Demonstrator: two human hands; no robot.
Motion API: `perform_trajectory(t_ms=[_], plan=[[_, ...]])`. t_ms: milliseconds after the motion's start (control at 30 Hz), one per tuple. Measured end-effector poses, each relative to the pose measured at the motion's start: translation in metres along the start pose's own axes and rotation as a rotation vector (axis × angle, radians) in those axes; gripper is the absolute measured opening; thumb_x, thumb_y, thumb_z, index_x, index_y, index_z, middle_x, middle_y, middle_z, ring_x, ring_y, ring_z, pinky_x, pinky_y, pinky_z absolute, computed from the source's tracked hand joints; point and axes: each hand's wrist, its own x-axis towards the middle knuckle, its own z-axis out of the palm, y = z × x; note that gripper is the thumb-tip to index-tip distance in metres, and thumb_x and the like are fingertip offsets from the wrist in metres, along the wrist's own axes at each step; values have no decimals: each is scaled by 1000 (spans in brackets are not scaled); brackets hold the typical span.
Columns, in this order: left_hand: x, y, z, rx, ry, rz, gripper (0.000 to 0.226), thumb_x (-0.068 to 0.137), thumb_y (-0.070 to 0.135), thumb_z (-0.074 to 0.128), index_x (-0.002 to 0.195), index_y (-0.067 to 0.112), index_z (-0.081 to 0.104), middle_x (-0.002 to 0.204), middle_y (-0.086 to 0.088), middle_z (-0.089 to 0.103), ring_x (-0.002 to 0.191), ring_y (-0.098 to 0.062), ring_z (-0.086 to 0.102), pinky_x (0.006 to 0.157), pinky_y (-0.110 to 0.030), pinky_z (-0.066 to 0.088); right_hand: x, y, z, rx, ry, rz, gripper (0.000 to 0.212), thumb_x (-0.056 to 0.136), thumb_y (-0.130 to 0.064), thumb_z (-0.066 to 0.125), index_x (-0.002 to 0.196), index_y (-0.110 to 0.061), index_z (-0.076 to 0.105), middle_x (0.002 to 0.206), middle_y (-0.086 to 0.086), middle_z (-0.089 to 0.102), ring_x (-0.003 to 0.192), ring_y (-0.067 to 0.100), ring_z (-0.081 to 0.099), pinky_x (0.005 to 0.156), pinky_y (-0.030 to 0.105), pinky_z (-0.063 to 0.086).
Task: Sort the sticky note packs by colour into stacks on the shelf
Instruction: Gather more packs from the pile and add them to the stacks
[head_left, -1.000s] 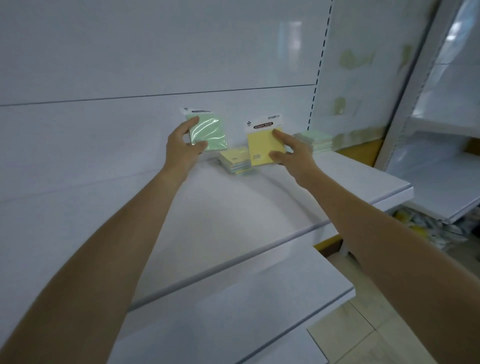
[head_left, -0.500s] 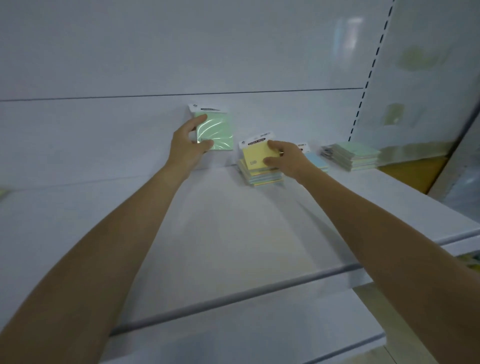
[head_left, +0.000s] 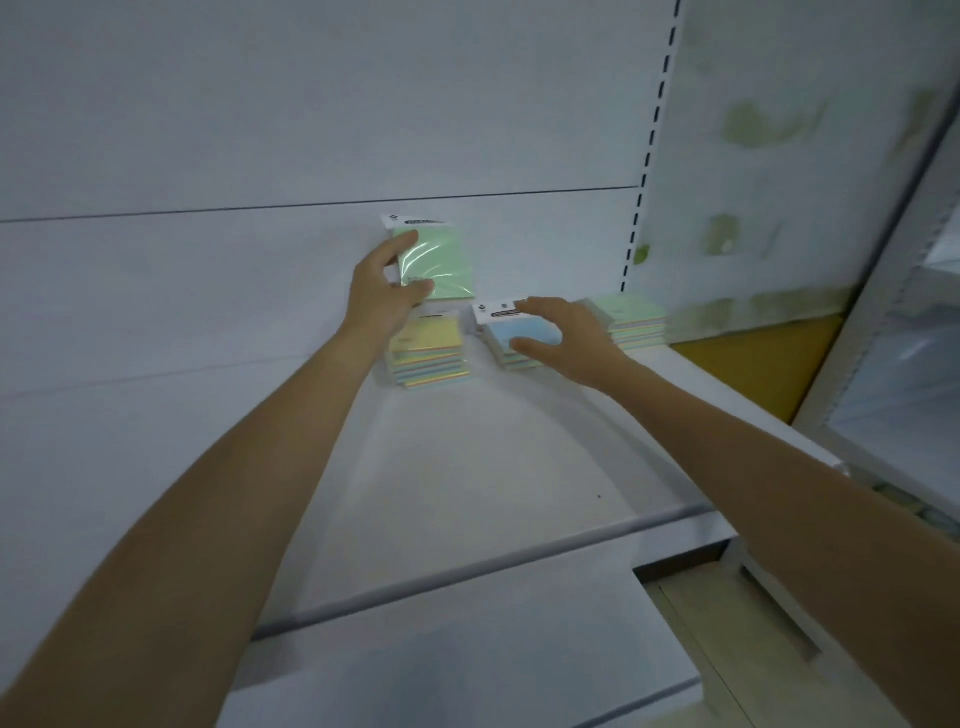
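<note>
My left hand (head_left: 387, 299) holds a green sticky note pack (head_left: 439, 262) upright against the back panel, above the shelf. Below it a mixed stack with a yellow pack on top (head_left: 431, 353) rests on the white shelf (head_left: 493, 467). My right hand (head_left: 563, 335) is spread over a blue-topped stack (head_left: 511, 338), thumb at its front edge and fingers on the white header card; whether it grips is unclear. A third stack, green on top (head_left: 631, 319), sits further right.
The shelf's rounded front rail (head_left: 519, 556) runs across below my arms, with a lower shelf (head_left: 467, 649) beneath. A perforated upright (head_left: 649, 156) marks the right end of the back panel. A yellow panel (head_left: 753, 364) and floor tiles lie right.
My right hand has left the yellow pack on the left stack and moved right onto the blue-topped stack. The left hand still holds the green pack up.
</note>
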Motion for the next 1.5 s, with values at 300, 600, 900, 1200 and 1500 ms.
perform_trajectory(t_ms=[300,600,900,1200,1500], plan=[[-4,3,140,12,-134,-27,56,77,-10,64,129,4,50,119,-10,52,105,-18,52,65,-17,57,-54,85,-48,-250,-146,102,53,85,-47,57,132,-23,50,143,-1,48,135,20,38,113,35,29],[8,0,218,164,-179,-82,61,78,6,71,133,6,46,140,-12,48,127,-23,47,109,-34,39,-54,102,-47,-318,-194,154,59,82,-63,45,131,-31,47,143,-5,45,134,23,36,112,41,28],[20,-10,229,426,-317,-224,60,79,28,72,130,6,50,139,-17,44,127,-26,47,109,-35,38,-55,102,-51,-308,-208,145,56,84,-60,43,132,-31,45,144,-4,43,135,25,31,109,42,23],[9,-4,227,683,-287,-72,54,89,49,47,128,13,54,138,-17,46,131,-30,39,112,-38,31,-54,101,-53,-300,-211,143,56,85,-60,42,131,-29,47,143,-1,43,133,25,32,109,42,23],[-42,-8,150,1185,-210,233,51,94,48,31,132,18,48,134,-11,49,123,-34,44,97,-44,39,-56,93,-55,-237,-135,136,53,83,-54,52,129,-27,51,140,0,47,130,24,41,109,38,30]])
